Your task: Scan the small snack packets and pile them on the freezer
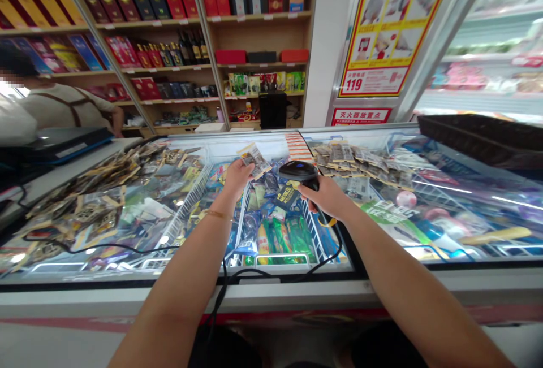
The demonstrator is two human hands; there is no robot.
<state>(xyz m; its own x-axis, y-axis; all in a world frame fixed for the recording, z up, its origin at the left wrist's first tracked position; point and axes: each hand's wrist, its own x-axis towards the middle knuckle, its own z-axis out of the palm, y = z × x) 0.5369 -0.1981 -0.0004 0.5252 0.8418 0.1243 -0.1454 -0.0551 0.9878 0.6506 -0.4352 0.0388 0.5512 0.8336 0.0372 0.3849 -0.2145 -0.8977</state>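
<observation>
My left hand [240, 177] pinches a small snack packet [255, 160] by its near left edge, above the glass-topped chest freezer [254, 288]. The packet is pale-edged with a see-through middle. Wrapped round the handle of a black barcode scanner [298, 170] is my right hand [326, 195]; the scanner's head points left, towards the packet. A black cable [339, 243] runs from the scanner down across the freezer's front edge. Many similar packets [102, 204] lie heaped on the glass to the left, and a smaller spread of packets [356, 159] lies to the right.
Under the glass sit wire baskets [278, 258] of wrapped frozen goods. A dark brown tray [479, 136] rests at the right. Shelves [254, 17] of boxes and bottles line the back wall. At far left another person [59, 99] stands behind a counter.
</observation>
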